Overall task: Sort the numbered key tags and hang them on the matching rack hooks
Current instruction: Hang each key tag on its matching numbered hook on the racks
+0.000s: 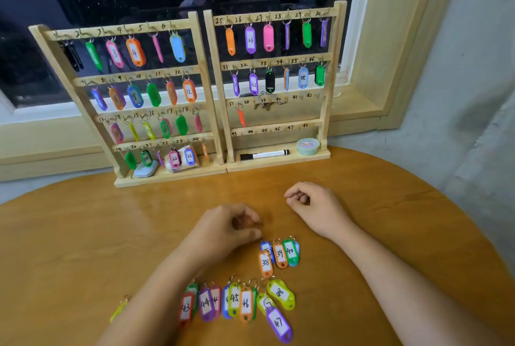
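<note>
Lying in the rack tray (320, 156): marker (264, 155) and tub (307, 146).

Left hand (228, 225): fingertips blurred; cannot tell if they pinch anything. Left forearm (161, 284) covers part of tag 43 (186, 308) and of a yellow tag (119, 310) by the table's near edge. Blue tag (264, 245) behind tag 38 (265, 263): number hidden. Tag on hook 5 (157, 48) and tag on hook 28 (287, 36) hang edge-on, unreadable. Table (83, 234) and both forearms cut off at the bottom edge.
</note>
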Available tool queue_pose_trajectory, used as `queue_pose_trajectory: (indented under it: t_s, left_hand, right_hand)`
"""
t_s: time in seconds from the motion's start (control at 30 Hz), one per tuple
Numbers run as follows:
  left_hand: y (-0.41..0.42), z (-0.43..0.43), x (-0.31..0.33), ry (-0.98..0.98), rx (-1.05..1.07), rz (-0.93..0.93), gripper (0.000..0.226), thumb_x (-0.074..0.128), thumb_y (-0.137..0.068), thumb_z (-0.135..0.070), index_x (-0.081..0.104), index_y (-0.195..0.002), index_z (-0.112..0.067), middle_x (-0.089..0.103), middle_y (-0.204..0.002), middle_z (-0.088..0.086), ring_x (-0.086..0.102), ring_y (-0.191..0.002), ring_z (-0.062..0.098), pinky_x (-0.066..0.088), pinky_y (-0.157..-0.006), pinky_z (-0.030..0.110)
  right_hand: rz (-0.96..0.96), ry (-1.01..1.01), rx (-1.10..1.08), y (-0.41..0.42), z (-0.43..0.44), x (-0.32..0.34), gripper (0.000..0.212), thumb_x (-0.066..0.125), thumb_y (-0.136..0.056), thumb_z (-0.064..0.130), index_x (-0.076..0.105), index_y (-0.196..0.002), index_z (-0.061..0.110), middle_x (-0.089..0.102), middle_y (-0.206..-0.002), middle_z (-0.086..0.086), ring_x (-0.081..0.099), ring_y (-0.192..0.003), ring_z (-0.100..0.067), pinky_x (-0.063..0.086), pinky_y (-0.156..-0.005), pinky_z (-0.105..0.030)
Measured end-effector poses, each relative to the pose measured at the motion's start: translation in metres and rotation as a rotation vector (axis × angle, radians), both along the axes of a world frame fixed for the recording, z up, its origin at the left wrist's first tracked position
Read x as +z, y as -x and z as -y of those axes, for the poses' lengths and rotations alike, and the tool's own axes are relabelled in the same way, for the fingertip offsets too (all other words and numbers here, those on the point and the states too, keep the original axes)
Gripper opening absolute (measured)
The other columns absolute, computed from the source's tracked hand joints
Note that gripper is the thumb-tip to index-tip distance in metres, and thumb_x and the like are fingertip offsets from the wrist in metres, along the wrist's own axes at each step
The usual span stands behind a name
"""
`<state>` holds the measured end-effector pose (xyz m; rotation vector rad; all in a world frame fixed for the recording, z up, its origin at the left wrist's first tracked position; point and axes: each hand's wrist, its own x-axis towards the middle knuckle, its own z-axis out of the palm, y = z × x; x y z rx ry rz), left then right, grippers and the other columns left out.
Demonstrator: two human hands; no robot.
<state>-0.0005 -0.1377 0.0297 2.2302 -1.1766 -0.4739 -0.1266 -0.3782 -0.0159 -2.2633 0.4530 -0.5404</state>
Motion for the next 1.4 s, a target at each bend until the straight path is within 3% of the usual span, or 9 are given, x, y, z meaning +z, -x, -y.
queue_pose_trajectory:
  t_s: [0.13, 0.3, 0.57, 0.7, 0.83, 0.97, 1.1, 1.2, 1.4]
  left_hand:
    - [0.008, 0.002, -0.002, -0.040, -0.148, 0.040, 0.037, 0.083, -0.086, -0.057, 0.070, -0.118, -0.045, 0.067, -0.114, -0.020, 0.063, -0.101, 0.000, 0.054, -0.088, 0.025]
    - [0.015, 0.005, -0.002, -0.062, -0.208, 0.076, 0.035, 0.086, -0.084, -0.053, 0.071, -0.114, -0.043, 0.061, -0.116, -0.020, 0.058, -0.102, -0.002, 0.051, -0.090, 0.025]
    - [0.012, 0.001, -0.010, 0.012, -0.167, 0.068, 0.017, 0.089, -0.085, -0.037, 0.079, -0.097, -0.032, 0.071, -0.101, -0.017, 0.061, -0.096, -0.005, 0.047, -0.079, 0.011]
    - [0.007, -0.002, -0.014, 0.049, -0.106, 0.002, 0.003, 0.082, -0.093, -0.029, 0.081, -0.093, -0.032, 0.078, -0.093, -0.019, 0.067, -0.091, -0.005, 0.054, -0.088, 0.020]
    - [0.006, -0.004, -0.013, 0.062, -0.091, -0.010, 0.014, 0.074, -0.097, -0.018, 0.083, -0.093, -0.029, 0.079, -0.090, -0.022, 0.069, -0.090, -0.007, 0.052, -0.090, 0.015]
    - [0.003, -0.004, -0.012, 0.089, -0.087, -0.037, 0.009, 0.075, -0.098, -0.026, 0.081, -0.093, -0.031, 0.078, -0.088, -0.018, 0.069, -0.087, -0.002, 0.053, -0.081, 0.016]
    - [0.003, -0.006, -0.007, 0.198, -0.033, -0.080, 0.008, 0.074, -0.099, -0.029, 0.080, -0.095, -0.034, 0.078, -0.092, -0.018, 0.070, -0.089, 0.001, 0.059, -0.085, 0.028]
    - [0.005, -0.007, 0.001, 0.255, -0.010, -0.112, 0.011, 0.073, -0.100, -0.027, 0.079, -0.096, -0.034, 0.078, -0.092, -0.017, 0.071, -0.088, 0.004, 0.060, -0.085, 0.033]
    - [0.011, -0.005, 0.006, 0.399, 0.065, -0.165, 0.010, 0.076, -0.098, -0.027, 0.076, -0.091, -0.035, 0.076, -0.091, -0.012, 0.071, -0.086, 0.007, 0.061, -0.086, 0.040]
  right_hand:
    - [-0.021, -0.032, -0.060, 0.004, -0.005, 0.001, 0.017, 0.073, -0.096, 0.017, 0.077, -0.098, 0.034, 0.072, -0.089, 0.017, 0.064, -0.085, -0.003, 0.051, -0.074, -0.017]
    - [-0.026, -0.059, -0.102, 0.012, -0.016, -0.002, 0.015, 0.072, -0.099, 0.022, 0.077, -0.099, 0.036, 0.073, -0.092, 0.017, 0.065, -0.087, 0.000, 0.052, -0.076, -0.019]
    - [-0.021, -0.157, -0.068, 0.011, -0.021, 0.004, 0.014, 0.073, -0.100, 0.023, 0.078, -0.099, 0.036, 0.074, -0.095, 0.013, 0.065, -0.090, -0.005, 0.055, -0.084, -0.026]
    - [-0.042, -0.158, -0.049, 0.017, -0.027, 0.011, 0.013, 0.071, -0.101, 0.025, 0.078, -0.101, 0.037, 0.074, -0.099, 0.016, 0.065, -0.095, -0.002, 0.052, -0.085, -0.022]
    - [-0.074, -0.140, 0.009, 0.022, -0.046, 0.021, 0.011, 0.071, -0.102, 0.030, 0.077, -0.102, 0.039, 0.073, -0.100, 0.023, 0.065, -0.099, 0.001, 0.052, -0.088, -0.023]
    - [-0.137, -0.030, 0.102, 0.023, -0.066, 0.029, 0.003, 0.074, -0.096, 0.043, 0.076, -0.097, 0.040, 0.072, -0.101, 0.025, 0.060, -0.106, 0.001, 0.050, -0.096, -0.032]
    - [-0.173, 0.034, 0.087, 0.023, -0.074, 0.032, 0.019, 0.078, -0.085, 0.062, 0.074, -0.096, 0.047, 0.068, -0.103, 0.032, 0.057, -0.110, 0.001, 0.046, -0.101, -0.038]
    - [-0.139, -0.008, 0.088, 0.022, -0.079, 0.034, 0.016, 0.080, -0.085, 0.057, 0.075, -0.095, 0.046, 0.071, -0.098, 0.027, 0.062, -0.104, 0.002, 0.049, -0.097, -0.037]
    - [0.002, -0.217, 0.092, 0.020, -0.089, 0.042, 0.006, 0.080, -0.095, 0.027, 0.077, -0.097, 0.032, 0.078, -0.091, 0.009, 0.072, -0.089, -0.008, 0.059, -0.085, -0.036]
